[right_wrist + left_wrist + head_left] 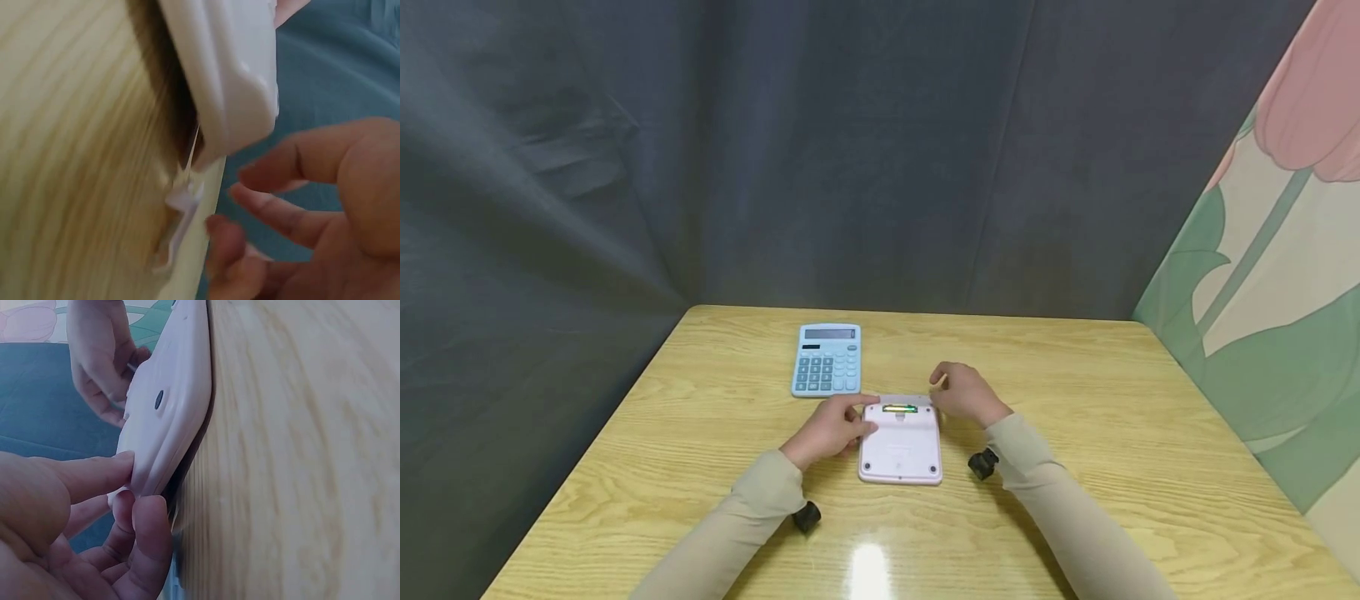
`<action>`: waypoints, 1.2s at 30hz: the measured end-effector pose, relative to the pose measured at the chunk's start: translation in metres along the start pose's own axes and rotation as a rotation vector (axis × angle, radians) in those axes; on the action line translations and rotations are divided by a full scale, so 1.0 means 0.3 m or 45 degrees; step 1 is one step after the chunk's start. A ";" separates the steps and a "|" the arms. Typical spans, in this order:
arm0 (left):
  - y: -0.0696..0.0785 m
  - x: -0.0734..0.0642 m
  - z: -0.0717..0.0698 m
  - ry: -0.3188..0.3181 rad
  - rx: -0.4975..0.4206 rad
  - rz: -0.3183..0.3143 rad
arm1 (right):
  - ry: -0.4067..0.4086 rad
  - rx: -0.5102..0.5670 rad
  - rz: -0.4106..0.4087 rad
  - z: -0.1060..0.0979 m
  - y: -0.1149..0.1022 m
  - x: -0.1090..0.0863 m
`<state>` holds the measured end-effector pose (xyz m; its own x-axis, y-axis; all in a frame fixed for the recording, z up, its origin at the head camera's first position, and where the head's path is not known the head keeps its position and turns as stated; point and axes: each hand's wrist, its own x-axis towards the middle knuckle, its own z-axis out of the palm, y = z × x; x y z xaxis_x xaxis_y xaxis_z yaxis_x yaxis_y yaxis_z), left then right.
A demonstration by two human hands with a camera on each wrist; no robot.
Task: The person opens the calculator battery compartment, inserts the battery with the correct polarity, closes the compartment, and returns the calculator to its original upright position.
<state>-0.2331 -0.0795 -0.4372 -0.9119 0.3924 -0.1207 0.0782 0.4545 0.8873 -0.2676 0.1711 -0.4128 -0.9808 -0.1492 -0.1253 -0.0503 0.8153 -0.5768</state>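
Observation:
A pink calculator (901, 446) lies face down on the table, its battery compartment uncovered and a green-and-gold battery (900, 409) showing inside. My left hand (833, 427) pinches the calculator's far left edge; in the left wrist view its fingers (150, 528) are at the rim. Beside the far right corner is my right hand (964, 393), its fingers loosely bent. In the right wrist view I see nothing between those fingers (281, 215). A small pale plastic piece (178, 228), perhaps the battery cover, lies on the wood by the calculator's end.
A blue calculator (827, 360) lies face up behind and left of the pink one, a zero on its display. Wood-grain table (1075, 375) extends around both. Dark cloth (865, 167) hangs behind, and a flowered panel (1262, 292) stands at the right.

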 end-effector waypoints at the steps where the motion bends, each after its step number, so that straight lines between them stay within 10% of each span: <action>1: 0.001 0.000 -0.001 0.001 0.004 0.002 | -0.010 -0.043 0.012 -0.005 0.003 -0.003; 25: 0.004 0.008 -0.010 0.002 0.013 -0.024 | 0.010 -0.185 0.110 -0.032 0.008 -0.025; 36: -0.004 0.008 -0.012 0.003 -0.002 0.006 | 0.104 0.001 -0.168 -0.030 -0.023 -0.019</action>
<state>-0.2368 -0.0819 -0.4370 -0.9125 0.3925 -0.1153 0.0818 0.4511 0.8887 -0.2633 0.1714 -0.4008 -0.9778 -0.2087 0.0177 -0.1794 0.7912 -0.5846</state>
